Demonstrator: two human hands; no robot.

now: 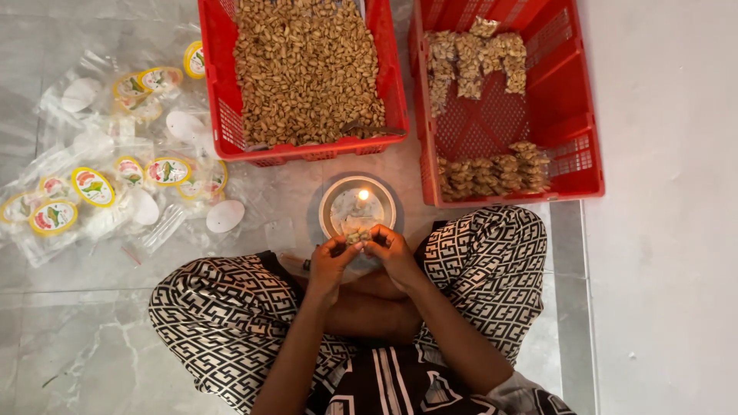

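Observation:
I sit cross-legged on a grey tiled floor. My left hand [332, 257] and my right hand [390, 247] meet just above my lap, both pinching a small clear packet of nuts [356, 237]. Right beyond the packet stands a round metal dish [330, 209] with a lit candle flame [363, 195] in it. A red crate [217, 92] heaped with loose nuts stands ahead. A second red crate [573, 115] to the right holds several filled small nut packets in two clusters.
A spread of empty clear plastic bags with round yellow-rimmed labels [94, 186] lies on the floor at the left. A white wall [669, 230] runs along the right side, close to the second crate.

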